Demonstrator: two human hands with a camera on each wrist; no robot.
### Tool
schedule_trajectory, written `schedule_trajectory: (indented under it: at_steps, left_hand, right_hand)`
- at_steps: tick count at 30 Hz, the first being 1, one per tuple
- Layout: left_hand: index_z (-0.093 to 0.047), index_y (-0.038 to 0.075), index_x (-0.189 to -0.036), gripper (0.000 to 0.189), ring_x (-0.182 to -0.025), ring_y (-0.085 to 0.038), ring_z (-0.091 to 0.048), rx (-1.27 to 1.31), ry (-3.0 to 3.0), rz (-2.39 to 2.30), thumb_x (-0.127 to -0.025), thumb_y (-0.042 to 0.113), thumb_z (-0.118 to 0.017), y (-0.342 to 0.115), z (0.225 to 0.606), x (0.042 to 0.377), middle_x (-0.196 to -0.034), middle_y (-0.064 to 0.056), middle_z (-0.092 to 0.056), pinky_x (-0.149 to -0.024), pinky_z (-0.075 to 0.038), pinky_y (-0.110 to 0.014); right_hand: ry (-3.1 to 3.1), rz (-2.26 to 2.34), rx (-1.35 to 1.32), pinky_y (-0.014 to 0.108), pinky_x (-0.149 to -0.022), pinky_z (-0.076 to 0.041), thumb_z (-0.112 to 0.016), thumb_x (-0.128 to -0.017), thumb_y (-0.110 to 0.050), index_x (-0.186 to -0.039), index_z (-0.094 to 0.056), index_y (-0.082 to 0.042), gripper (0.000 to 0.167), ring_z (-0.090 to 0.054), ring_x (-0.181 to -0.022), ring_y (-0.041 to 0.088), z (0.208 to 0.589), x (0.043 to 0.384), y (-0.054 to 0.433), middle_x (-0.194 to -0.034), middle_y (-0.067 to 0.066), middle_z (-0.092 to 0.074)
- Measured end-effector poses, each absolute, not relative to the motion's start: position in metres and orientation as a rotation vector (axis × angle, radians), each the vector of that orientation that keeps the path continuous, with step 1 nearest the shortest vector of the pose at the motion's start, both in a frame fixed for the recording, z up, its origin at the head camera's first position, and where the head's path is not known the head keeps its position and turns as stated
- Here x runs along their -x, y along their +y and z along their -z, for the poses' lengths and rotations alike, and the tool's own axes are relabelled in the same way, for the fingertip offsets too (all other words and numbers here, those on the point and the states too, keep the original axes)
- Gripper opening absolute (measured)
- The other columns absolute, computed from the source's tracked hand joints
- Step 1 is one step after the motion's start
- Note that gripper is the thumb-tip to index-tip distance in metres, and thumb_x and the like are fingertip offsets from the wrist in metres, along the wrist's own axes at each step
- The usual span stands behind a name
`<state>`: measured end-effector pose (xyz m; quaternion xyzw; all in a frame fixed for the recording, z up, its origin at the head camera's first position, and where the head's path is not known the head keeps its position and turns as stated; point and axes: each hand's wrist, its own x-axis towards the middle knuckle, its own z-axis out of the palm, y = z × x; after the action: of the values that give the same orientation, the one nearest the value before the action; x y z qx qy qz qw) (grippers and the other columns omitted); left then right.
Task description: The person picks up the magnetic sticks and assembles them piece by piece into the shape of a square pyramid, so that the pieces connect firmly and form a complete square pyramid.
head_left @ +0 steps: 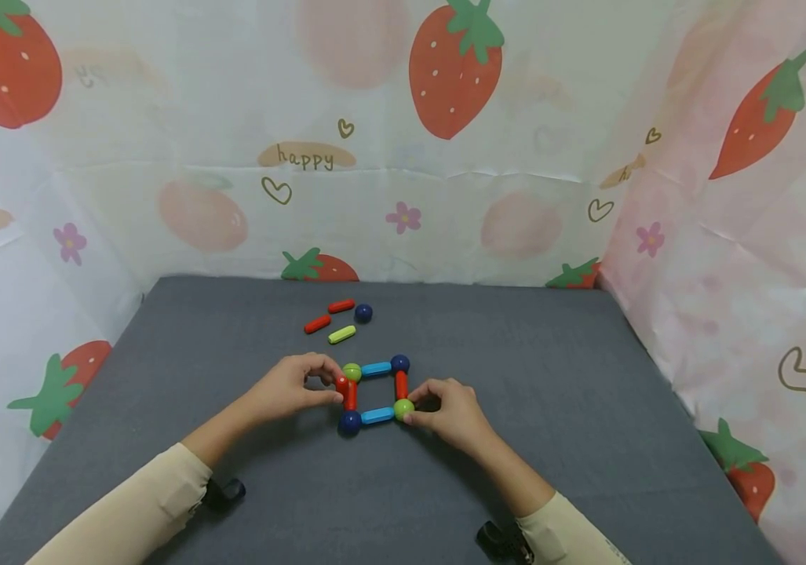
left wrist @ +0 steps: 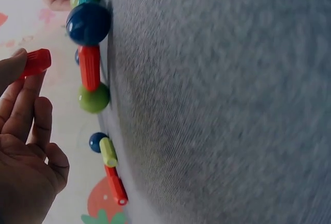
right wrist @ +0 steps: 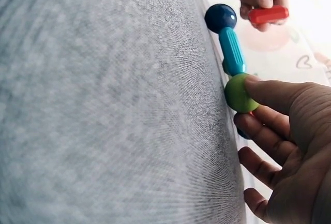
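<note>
A square of rods and balls lies on the grey cloth: two blue rods, two red rods, dark blue balls and green balls at alternate corners. My left hand pinches a loose red rod between thumb and fingertips, raised beside the square's left side. At the near right corner, my right hand pinches the green ball between thumb and fingers. Its other fingers are loosely bent.
Behind the square lie two more red rods, a yellow-green rod and a dark blue ball. The grey-covered table is bordered by a strawberry-print curtain at the back and sides.
</note>
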<state>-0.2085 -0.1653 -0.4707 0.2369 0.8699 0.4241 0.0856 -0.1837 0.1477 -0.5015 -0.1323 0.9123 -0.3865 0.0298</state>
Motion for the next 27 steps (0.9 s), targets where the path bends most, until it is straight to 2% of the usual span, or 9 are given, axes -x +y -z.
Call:
schedule_trajectory:
  at_steps: [11,19,27]
  left_hand:
    - [-0.069,0.026,-0.106,0.023,-0.102,-0.014,-0.062,-0.761,2.525,-1.205,-0.090,0.037,-0.081,-0.156,0.480,0.202,-0.105,0.008,-0.067,-0.090,-0.052,-0.039]
    - [-0.068,0.028,-0.106,0.023,-0.103,-0.015,-0.062,-0.778,2.549,-1.189,-0.090,0.039,-0.080,-0.155,0.481,0.200,-0.106,0.009,-0.066,-0.091,-0.051,-0.041]
    - [-0.067,0.028,-0.107,0.024,-0.101,-0.013,-0.059,-0.778,2.580,-1.152,-0.090,0.039,-0.080,-0.155,0.482,0.199,-0.105,0.008,-0.064,-0.090,-0.051,-0.042]
  right_hand:
    - [2.814,1.188,0.415,0.035,-0.077,-0.046,-0.089,-0.081,-0.035,-0.099,-0.077,-0.030,0.022,-0.054,-0.086,0.013,0.501,0.184,0.148,-0.094,-0.013,-0.070]
    - [2.820,1.197,0.416,0.037,-0.082,-0.048,-0.089,-0.081,-0.034,-0.099,-0.078,-0.028,0.022,-0.057,-0.092,0.012,0.500,0.183,0.147,-0.096,-0.012,-0.070]
    - [2.821,1.187,0.395,0.037,-0.082,-0.046,-0.089,-0.080,-0.034,-0.098,-0.077,-0.029,0.021,-0.055,-0.090,0.012,0.500,0.182,0.147,-0.094,-0.012,-0.070]
